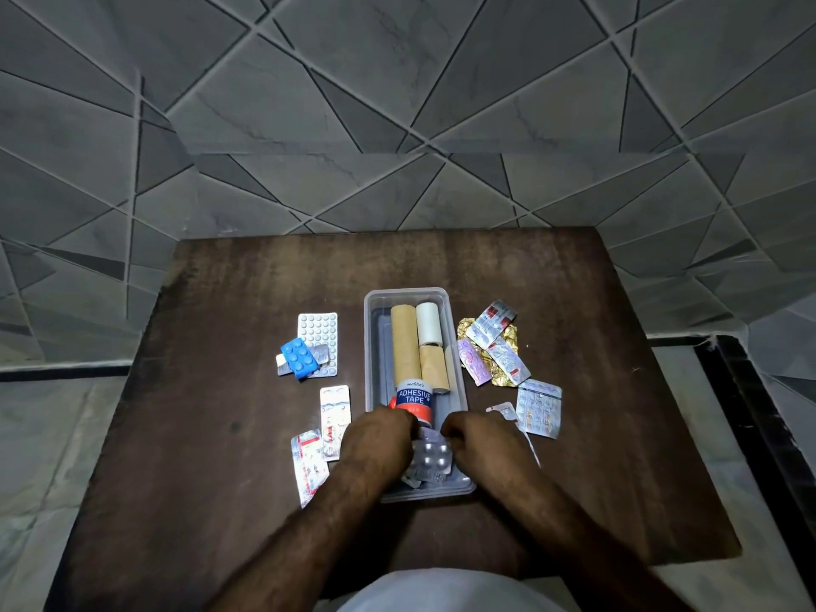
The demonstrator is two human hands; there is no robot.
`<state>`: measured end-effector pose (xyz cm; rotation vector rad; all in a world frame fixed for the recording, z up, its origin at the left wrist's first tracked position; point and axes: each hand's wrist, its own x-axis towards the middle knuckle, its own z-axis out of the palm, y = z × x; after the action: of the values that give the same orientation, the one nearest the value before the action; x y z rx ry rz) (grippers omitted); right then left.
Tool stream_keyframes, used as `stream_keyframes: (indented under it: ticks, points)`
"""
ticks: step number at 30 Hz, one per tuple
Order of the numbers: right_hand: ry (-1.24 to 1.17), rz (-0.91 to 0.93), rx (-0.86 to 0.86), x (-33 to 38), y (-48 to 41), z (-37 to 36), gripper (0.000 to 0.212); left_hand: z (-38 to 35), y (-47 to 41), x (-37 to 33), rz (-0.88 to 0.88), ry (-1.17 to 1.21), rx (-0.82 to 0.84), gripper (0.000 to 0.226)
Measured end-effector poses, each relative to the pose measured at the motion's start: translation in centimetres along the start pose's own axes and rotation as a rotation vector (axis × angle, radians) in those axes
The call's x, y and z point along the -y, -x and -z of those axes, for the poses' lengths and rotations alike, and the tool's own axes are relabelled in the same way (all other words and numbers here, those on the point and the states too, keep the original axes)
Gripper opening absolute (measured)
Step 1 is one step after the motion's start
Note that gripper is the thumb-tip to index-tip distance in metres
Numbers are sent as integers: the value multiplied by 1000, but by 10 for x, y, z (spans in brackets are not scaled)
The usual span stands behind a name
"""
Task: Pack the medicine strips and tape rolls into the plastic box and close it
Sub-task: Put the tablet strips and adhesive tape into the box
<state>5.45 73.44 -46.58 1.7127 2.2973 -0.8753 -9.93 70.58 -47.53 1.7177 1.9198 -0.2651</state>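
Note:
A clear plastic box (370, 346) stands open in the middle of the brown table. Inside lie two tan tape rolls (404, 342), a white roll (427, 322) and a blue and orange adhesive tape roll (413, 401). Silver medicine strips (430, 457) lie at the box's near end. My left hand (379, 439) and my right hand (477, 439) both reach into that near end with curled fingers. Their fingertips are hidden, so I cannot tell what they hold. More strips lie left (319, 342) and right (494, 346) of the box.
A blue blister pack (299, 357) lies on the white strip at the left. Two strips (334, 421) sit near my left forearm, another (538, 406) lies by my right hand. The table (221, 435) stands against a grey tiled wall. No lid is visible.

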Motion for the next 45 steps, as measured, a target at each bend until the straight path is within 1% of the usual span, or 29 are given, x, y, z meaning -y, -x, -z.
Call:
stream_keyframes:
  ticks: [5, 7, 9, 10, 12, 15, 17, 19, 20, 21, 23, 26, 28, 31, 34, 37, 39, 42, 45]
  points:
    - [238, 123, 47, 7, 6, -8, 21, -9, -3, -2, -19, -126, -10, 39]
    - [267, 147, 77, 8, 6, -11, 25, -12, -2, 0, -24, -132, -32, 40]
    - [221, 160, 83, 7, 5, -10, 26, -14, -2, 2, -39, -78, -91, 37]
    - [160, 162, 62, 6, 5, -7, 26, -12, 0, 5, -44, -7, -151, 33]
    - [0, 140, -37, -1, 3, 2, 26, -9, 3, 13, -29, 234, -324, 22]
    - [-218, 42, -209, -19, -2, 14, 20, -6, 8, 37, 127, 641, -486, 7]
    - [-310, -38, -289, -34, -7, 16, 16, -13, 6, 60, 259, 808, -535, 7]
    - [-348, -116, -337, -51, -10, 12, 12, -24, 3, 82, 371, 882, -520, 11]
    - [-349, -159, -329, -60, -12, 7, 13, -29, 3, 91, 414, 896, -499, 12]
    - [-351, -198, -310, -68, -14, 2, 15, -35, 3, 97, 448, 893, -473, 11]
    - [-282, -247, -276, -84, -14, -10, 17, -47, 3, 106, 479, 829, -420, 8]
    - [-78, -264, -261, -97, -10, -25, 20, -57, 2, 107, 463, 678, -400, 15]
    - [-54, -276, -266, -97, -6, -31, 25, -60, 0, 102, 453, 623, -421, 22]
    - [-9, -288, -256, -96, -3, -37, 34, -60, -3, 95, 479, 598, -403, 30]
    - [38, -295, -244, -91, -3, -36, 38, -59, -5, 93, 488, 532, -393, 36]
    - [27, -295, -242, -90, -5, -36, 37, -56, -9, 91, 475, 494, -395, 39]
    - [5, -297, -234, -89, -6, -35, 33, -53, -11, 91, 466, 493, -400, 42]
    - [-27, -316, -226, -88, -6, -33, 29, -52, -12, 93, 480, 554, -399, 41]
    - [-132, -350, -253, -92, -8, -33, 29, -51, -14, 96, 475, 620, -411, 39]
